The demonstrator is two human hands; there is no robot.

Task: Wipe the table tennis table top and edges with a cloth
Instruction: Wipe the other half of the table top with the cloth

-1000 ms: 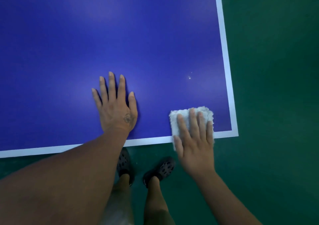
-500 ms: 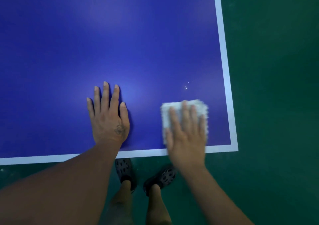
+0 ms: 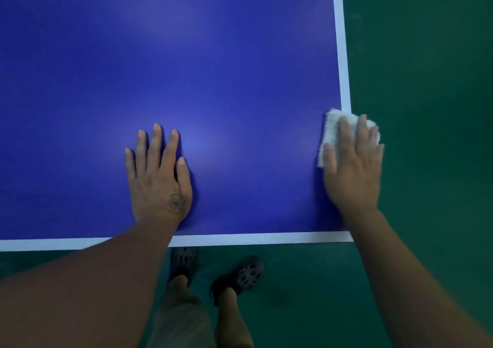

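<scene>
At the right of frame the right grip point(image 3: 352, 171), fingers straight, pressed the cloth point(image 3: 332, 129) flat over the white border point(image 3: 343, 54) of the surface point(image 3: 186, 54), evidently to wipe that edge; the left grip point(image 3: 160, 179), open and empty, lay flat at lower centre, seemingly as a brace.
</scene>
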